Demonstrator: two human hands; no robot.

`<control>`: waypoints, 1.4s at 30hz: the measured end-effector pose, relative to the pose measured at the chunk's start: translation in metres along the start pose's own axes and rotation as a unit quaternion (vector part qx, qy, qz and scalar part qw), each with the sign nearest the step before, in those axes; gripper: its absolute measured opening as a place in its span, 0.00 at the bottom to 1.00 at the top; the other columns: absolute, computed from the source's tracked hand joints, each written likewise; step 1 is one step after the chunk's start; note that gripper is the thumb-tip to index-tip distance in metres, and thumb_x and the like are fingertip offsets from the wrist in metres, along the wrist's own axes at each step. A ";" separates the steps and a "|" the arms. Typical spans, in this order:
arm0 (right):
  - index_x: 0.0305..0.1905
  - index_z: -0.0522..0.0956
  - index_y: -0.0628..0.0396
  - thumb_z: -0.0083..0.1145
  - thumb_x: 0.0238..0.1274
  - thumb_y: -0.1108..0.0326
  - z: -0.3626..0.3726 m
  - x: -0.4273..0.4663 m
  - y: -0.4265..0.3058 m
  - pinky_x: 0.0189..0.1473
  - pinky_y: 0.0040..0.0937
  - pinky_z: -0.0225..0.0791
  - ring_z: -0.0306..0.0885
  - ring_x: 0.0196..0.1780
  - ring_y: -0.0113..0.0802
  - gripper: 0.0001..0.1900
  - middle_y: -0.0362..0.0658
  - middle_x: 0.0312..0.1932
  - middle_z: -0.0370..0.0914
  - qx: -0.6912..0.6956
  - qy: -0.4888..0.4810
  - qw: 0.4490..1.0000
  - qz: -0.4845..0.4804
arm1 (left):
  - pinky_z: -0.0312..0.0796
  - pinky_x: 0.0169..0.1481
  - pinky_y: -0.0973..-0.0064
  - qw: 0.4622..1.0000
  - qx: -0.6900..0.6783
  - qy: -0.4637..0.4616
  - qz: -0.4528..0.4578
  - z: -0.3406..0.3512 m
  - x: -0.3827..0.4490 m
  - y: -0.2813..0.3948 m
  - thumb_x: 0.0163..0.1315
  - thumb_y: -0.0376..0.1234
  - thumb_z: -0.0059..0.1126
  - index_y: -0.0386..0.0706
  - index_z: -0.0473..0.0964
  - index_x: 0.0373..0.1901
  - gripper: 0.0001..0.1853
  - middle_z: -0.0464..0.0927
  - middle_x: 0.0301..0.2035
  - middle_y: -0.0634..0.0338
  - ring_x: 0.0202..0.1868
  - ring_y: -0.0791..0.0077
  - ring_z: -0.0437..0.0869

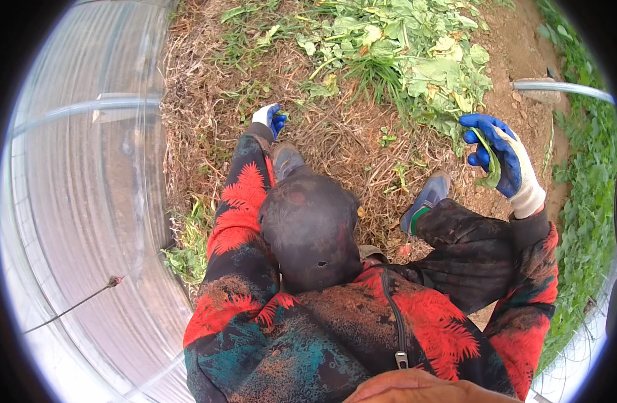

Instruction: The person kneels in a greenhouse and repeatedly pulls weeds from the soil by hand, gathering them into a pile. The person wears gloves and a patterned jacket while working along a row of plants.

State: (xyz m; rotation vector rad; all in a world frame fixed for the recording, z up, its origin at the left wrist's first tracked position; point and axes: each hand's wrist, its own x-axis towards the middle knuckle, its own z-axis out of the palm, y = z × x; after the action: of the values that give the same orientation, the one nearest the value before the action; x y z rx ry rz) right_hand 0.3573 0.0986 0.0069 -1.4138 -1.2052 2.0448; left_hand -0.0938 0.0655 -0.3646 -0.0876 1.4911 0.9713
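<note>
My left hand (271, 121), in a white knit glove with blue coating, is low over the dry straw in front of my bent left knee. Its fingers are curled around a small green plant piece (283, 114), mostly hidden by them. On the right, my right hand (507, 158) wears a matching glove and is raised near the bare soil. A long green leaf (491, 163) hangs along its palm, gripped loosely between thumb and fingers. Just left of that hand lies the edge of a heap of pulled leafy greens (434, 70), some of them yellowed.
Dry straw and stems (338, 131) cover the ground around my shoes (429, 196). Clear plastic sheeting (92, 201) forms a wall at left, with a metal pipe (87, 110) along it. Another pipe (563, 88) stands by the soil path at right, beside growing green plants (585, 211).
</note>
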 end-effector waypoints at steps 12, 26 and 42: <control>0.54 0.76 0.66 0.54 0.60 0.76 0.001 -0.006 0.002 0.57 0.27 0.70 0.80 0.50 0.31 0.16 0.47 0.51 0.81 -0.055 0.125 0.981 -0.139 | 0.67 0.20 0.80 0.951 -0.198 -0.217 0.097 0.011 -0.170 0.034 0.63 0.28 0.53 0.38 0.76 0.45 0.09 0.82 0.33 0.58 0.13 0.81 0.66; 0.47 0.81 0.49 0.68 0.46 0.69 0.055 -0.028 -0.002 0.49 0.36 0.72 0.79 0.47 0.42 0.19 0.42 0.42 0.79 -0.485 0.056 0.734 -0.472 | 0.74 0.37 0.74 0.880 0.041 -0.471 -0.042 0.224 -0.332 0.067 0.67 0.40 0.50 0.36 0.72 0.53 0.19 0.80 0.42 0.57 0.34 0.75 0.81; 0.49 0.81 0.47 0.62 0.51 0.67 0.044 -0.035 0.003 0.50 0.40 0.72 0.80 0.48 0.43 0.17 0.44 0.44 0.80 -0.459 -0.009 0.795 -0.397 | 0.65 0.29 0.79 0.849 -0.061 -0.521 0.055 0.204 -0.357 0.075 0.70 0.43 0.50 0.31 0.67 0.60 0.26 0.78 0.29 0.65 0.14 0.83 0.59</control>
State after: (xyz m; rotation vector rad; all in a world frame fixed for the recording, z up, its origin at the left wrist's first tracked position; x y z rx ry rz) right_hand 0.3330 0.0531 0.0303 -0.8630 -2.4419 0.8675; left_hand 0.0965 0.0634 0.0073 0.3927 0.4240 0.9582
